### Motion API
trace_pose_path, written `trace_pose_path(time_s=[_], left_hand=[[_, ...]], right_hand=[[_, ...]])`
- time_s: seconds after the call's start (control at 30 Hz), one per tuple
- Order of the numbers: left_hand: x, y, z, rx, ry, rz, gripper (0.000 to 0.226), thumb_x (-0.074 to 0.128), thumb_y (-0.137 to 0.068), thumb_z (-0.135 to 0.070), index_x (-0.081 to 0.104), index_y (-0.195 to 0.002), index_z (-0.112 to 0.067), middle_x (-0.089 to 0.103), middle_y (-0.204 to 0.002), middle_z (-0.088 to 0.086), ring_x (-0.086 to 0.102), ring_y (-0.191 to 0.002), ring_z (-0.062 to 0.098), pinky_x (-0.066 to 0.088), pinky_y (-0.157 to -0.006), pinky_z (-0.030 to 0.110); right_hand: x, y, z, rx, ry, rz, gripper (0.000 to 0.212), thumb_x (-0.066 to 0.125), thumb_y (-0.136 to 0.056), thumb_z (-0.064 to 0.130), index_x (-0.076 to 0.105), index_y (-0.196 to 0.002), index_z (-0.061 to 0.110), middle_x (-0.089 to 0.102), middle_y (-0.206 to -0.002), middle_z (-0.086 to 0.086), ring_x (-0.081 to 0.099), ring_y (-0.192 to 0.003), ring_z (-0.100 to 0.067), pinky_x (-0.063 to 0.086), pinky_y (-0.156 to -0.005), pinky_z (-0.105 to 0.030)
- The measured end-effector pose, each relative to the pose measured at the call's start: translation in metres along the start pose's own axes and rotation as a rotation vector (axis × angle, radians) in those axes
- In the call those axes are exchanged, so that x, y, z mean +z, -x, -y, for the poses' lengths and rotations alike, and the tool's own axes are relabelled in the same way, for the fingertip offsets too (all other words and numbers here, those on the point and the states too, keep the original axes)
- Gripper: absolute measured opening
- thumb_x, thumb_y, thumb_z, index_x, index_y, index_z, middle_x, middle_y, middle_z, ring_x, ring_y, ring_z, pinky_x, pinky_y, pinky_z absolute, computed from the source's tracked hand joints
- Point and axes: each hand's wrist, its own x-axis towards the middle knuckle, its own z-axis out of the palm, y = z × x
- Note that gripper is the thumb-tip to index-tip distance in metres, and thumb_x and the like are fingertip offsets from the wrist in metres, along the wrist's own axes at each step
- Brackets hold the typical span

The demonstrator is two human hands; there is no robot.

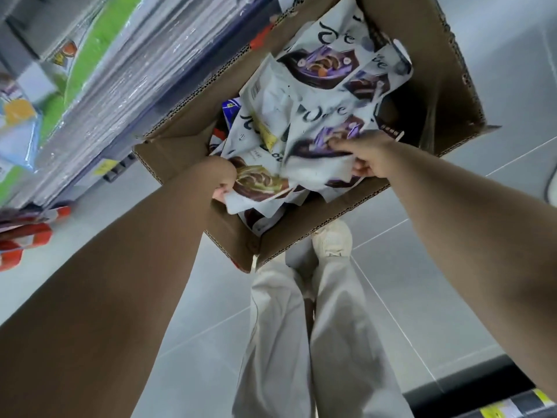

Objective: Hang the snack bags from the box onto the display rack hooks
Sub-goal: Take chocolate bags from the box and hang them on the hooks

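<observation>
Left hand [223, 190]: mostly hidden under the brown sleeve [135, 251]. We see only a few fingers, curled round the 9 o'clock edge of a white snack bag with a brown-green swirl [262, 184].

Right hand [369, 155]: fingers closed over the top and thumb beneath, pinching the 3 o'clock edge of a second white bag with a purple print [316, 164].

The 2 held bags overlap between the hands; we cannot tell which lies on top. Both sit in the open cardboard box [422, 55], at its 6 o'clock end.

More bags of the same kind [319, 64] are piled loosely toward 12 o'clock from the hands.

The box stands on grey floor tiles [90, 282]. A pale shoe [333, 239] is just beside its corner at 6 o'clock. Blurred shelf stock [120, 70] is at 10 o'clock.
</observation>
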Motion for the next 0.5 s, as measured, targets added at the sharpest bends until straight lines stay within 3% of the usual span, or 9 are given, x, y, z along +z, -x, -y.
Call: trace_pose_path(time_s=[0.07, 0.13, 0.17, 0.23, 0.33, 0.43, 0.5], left_hand=[[0.0, -0.004, -0.002, -0.087, -0.073, -0.037, 0.059, 0.056, -0.088, -0.004, 0.03, -0.139, 0.009, 0.038, -0.144, 0.023, 0.04, -0.132, 0.036, 0.041, -0.102, 0.041], [0.006, -0.003, -0.002, -0.038, -0.19, -0.178, 0.094, 0.065, -0.083, -0.015, -0.001, -0.149, -0.004, 0.009, -0.155, 0.021, 0.017, -0.141, 0.04, 0.022, -0.112, 0.05], [0.008, -0.006, -0.004, 0.021, -0.24, -0.21, 0.102, 0.066, -0.082, -0.023, -0.009, -0.149, -0.01, -0.002, -0.157, 0.017, 0.005, -0.144, 0.039, 0.014, -0.114, 0.051], [0.014, -0.018, -0.006, 0.099, -0.272, -0.239, 0.098, 0.06, -0.085, -0.042, -0.008, -0.149, -0.014, -0.009, -0.158, 0.01, -0.009, -0.145, 0.033, 0.002, -0.117, 0.05], [0.015, -0.027, -0.008, 0.09, -0.184, -0.345, 0.084, 0.051, -0.086, -0.052, 0.01, -0.149, -0.013, 0.008, -0.157, 0.007, 0.007, -0.144, 0.031, 0.012, -0.113, 0.048], [0.013, -0.032, -0.006, 0.126, -0.255, -0.483, 0.064, 0.042, -0.093, -0.049, 0.026, -0.143, -0.012, 0.029, -0.148, 0.013, 0.025, -0.135, 0.034, 0.022, -0.108, 0.046], [0.011, -0.038, -0.005, 0.175, -0.35, -0.553, 0.06, 0.044, -0.093, -0.048, 0.034, -0.137, -0.008, 0.037, -0.143, 0.015, 0.029, -0.134, 0.032, 0.023, -0.109, 0.044]], right_hand=[[0.002, 0.004, -0.004, 0.013, 0.227, 0.03, 0.033, 0.078, -0.074, 0.027, 0.058, -0.094, 0.01, 0.044, -0.062, -0.003, 0.04, -0.05, -0.011, 0.045, -0.05, -0.024], [0.004, 0.006, -0.004, 0.027, 0.337, 0.003, 0.037, 0.079, -0.073, 0.023, 0.056, -0.097, 0.008, 0.044, -0.06, -0.005, 0.039, -0.05, -0.012, 0.042, -0.049, -0.023], [0.005, 0.005, -0.003, 0.037, 0.341, -0.012, 0.037, 0.079, -0.072, 0.021, 0.054, -0.097, 0.007, 0.044, -0.059, -0.005, 0.039, -0.049, -0.012, 0.041, -0.049, -0.022], [0.006, 0.002, 0.001, 0.045, 0.318, -0.009, 0.038, 0.08, -0.071, 0.016, 0.054, -0.098, 0.005, 0.044, -0.059, -0.006, 0.038, -0.048, -0.012, 0.04, -0.051, -0.022], [0.005, -0.003, 0.004, -0.008, 0.368, -0.033, 0.035, 0.079, -0.072, 0.016, 0.054, -0.092, 0.001, 0.046, -0.061, -0.008, 0.037, -0.048, -0.012, 0.039, -0.046, -0.02], [0.003, -0.004, 0.002, -0.038, 0.442, -0.069, 0.036, 0.079, -0.072, 0.024, 0.052, -0.077, 0.002, 0.046, -0.059, -0.006, 0.038, -0.048, -0.012, 0.037, -0.045, -0.021], [0.004, -0.009, 0.002, -0.061, 0.383, -0.067, 0.046, 0.082, -0.067, 0.033, 0.057, -0.091, 0.002, 0.048, -0.063, -0.005, 0.039, -0.052, -0.013, 0.036, -0.048, -0.023]])
